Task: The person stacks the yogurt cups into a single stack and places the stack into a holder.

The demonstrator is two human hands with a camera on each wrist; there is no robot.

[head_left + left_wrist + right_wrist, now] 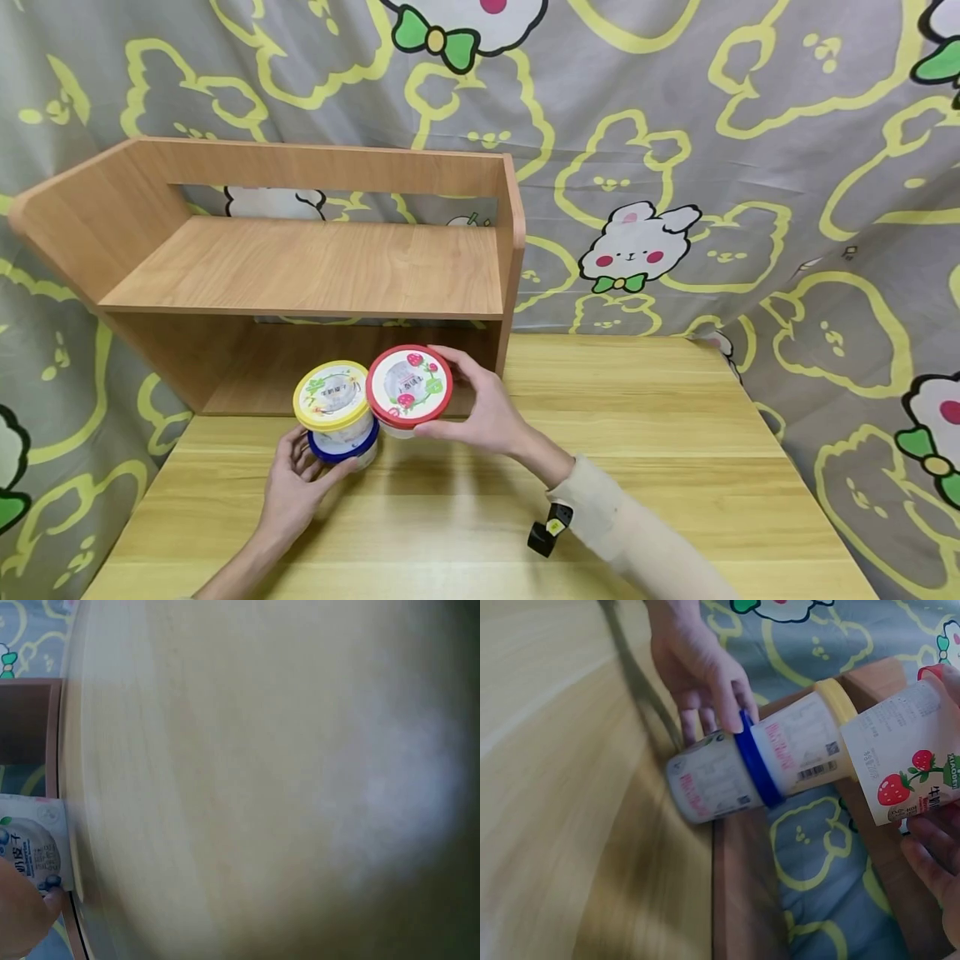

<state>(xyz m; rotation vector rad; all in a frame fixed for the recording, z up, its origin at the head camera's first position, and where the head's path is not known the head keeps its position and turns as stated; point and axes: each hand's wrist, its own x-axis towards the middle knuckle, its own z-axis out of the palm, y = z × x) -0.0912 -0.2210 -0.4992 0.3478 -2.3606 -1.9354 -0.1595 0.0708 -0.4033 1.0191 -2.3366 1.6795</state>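
My left hand (pixel 292 492) grips a paper tub with a blue lid (pixel 337 454), which stands on the table in front of the shelf. On top of it sits a second tub with a yellow lid (pixel 332 396). Raised beside the yellow lid is a red-lidded tub (pixel 408 387) printed with strawberries, held at its side by my right hand (pixel 487 408). In the right wrist view its base overlaps the yellow-lidded tub (pixel 802 742). At the left edge of the left wrist view, blueberries show on the blue-lidded tub (pixel 34 847).
A two-level wooden shelf (pixel 322 267) stands at the back left of the wooden table (pixel 637 467), just behind the tubs. Patterned cloth (pixel 645 167) hangs behind and at the sides. A small black device (pixel 551 529) hangs at my right wrist.
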